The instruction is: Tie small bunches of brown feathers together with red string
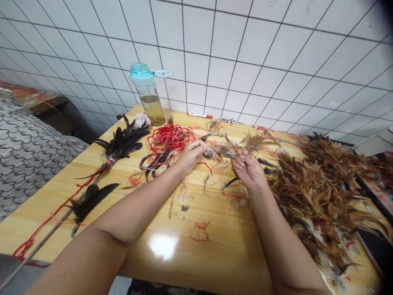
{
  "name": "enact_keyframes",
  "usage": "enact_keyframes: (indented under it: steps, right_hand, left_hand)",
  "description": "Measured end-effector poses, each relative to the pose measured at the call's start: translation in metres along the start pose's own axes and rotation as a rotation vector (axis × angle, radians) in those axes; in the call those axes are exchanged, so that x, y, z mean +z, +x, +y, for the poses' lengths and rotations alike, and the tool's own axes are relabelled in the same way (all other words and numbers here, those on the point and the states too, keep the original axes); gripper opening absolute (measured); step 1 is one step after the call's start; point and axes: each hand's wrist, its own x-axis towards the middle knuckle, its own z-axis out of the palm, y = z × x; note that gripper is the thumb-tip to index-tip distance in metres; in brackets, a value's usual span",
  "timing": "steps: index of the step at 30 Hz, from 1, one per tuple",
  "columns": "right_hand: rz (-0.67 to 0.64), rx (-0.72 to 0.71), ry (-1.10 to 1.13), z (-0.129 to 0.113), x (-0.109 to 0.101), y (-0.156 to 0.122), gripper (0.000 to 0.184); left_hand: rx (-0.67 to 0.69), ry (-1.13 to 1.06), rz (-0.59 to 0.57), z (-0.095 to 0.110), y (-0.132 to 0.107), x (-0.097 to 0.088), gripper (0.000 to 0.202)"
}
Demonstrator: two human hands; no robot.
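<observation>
My left hand (190, 155) is closed in a pinch on a small cluster of feathers (219, 150) above the wooden table (172, 229). My right hand (249, 169) is also closed, its fingertips pinching the quill end of a brown feather tuft (255, 142) that fans up and away from me. The two hands are a short gap apart, with thin red thread (208, 167) running under them. A tangle of red string (167, 138) lies just left of my left hand.
A big heap of brown feathers (319, 192) covers the table's right side. Two black feather bundles on a stick (118, 146) (87, 201) lie at the left. A water bottle (149, 95) and a red pen (199, 115) stand by the tiled wall. A patterned cushion (27, 151) is far left.
</observation>
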Motion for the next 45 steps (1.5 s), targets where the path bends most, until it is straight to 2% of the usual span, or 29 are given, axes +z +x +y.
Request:
enact_keyframes:
  steps: [3,5,11,14,16,18,20,25,27,32,35,38,42,45]
  right_hand:
    - [0.013,-0.009,-0.001,-0.004,-0.004,0.001,0.029]
    - [0.034,-0.013,-0.007,-0.008,-0.005,0.001,0.027]
    - [0.076,-0.067,0.001,-0.028,-0.004,-0.004,0.032]
    - [0.102,-0.098,-0.062,-0.042,-0.003,-0.010,0.032]
    - [0.143,-0.099,-0.114,-0.050,-0.003,-0.018,0.034]
    - [0.178,-0.091,-0.163,-0.057,-0.004,-0.029,0.035]
    - [0.194,-0.095,-0.215,-0.064,-0.004,-0.045,0.034]
    - [0.256,-0.186,-0.413,-0.091,-0.008,-0.087,0.025]
    - [0.320,-0.249,-0.513,-0.108,-0.013,-0.105,0.027]
    - [0.575,-0.368,-0.830,-0.157,-0.033,-0.155,0.037]
    - [0.737,-0.308,-1.147,-0.177,-0.048,-0.184,0.038]
    - [0.798,-0.194,-1.496,-0.180,-0.066,-0.202,0.032]
    - [0.721,0.048,-1.826,-0.162,-0.090,-0.203,0.029]
    - [0.680,0.244,-2.034,-0.146,-0.100,-0.196,0.030]
  left_hand:
    - [0.038,-0.034,0.086,-0.004,0.007,-0.008,0.011]
    - [0.067,0.029,0.141,-0.005,0.009,-0.012,0.012]
    - [0.197,0.583,0.301,-0.007,0.014,-0.022,0.018]
    - [0.241,0.717,0.371,-0.006,0.017,-0.027,0.020]
    - [0.251,0.778,0.378,-0.005,0.018,-0.029,0.028]
    - [0.265,0.827,0.378,-0.005,0.018,-0.029,0.040]
    - [0.297,0.859,0.384,-0.005,0.016,-0.028,0.044]
    - [0.336,0.863,0.316,-0.005,0.011,-0.024,0.031]
    - [0.334,0.869,0.295,-0.005,0.008,-0.023,0.027]
    - [0.321,0.890,0.275,-0.001,0.004,-0.024,0.020]
    - [0.298,0.893,0.259,0.000,0.003,-0.024,0.017]
    - [0.277,0.896,0.240,-0.002,0.002,-0.023,0.016]
    - [0.273,0.917,0.197,-0.005,0.001,-0.022,0.018]
    - [0.263,0.913,0.182,-0.006,0.001,-0.023,0.019]
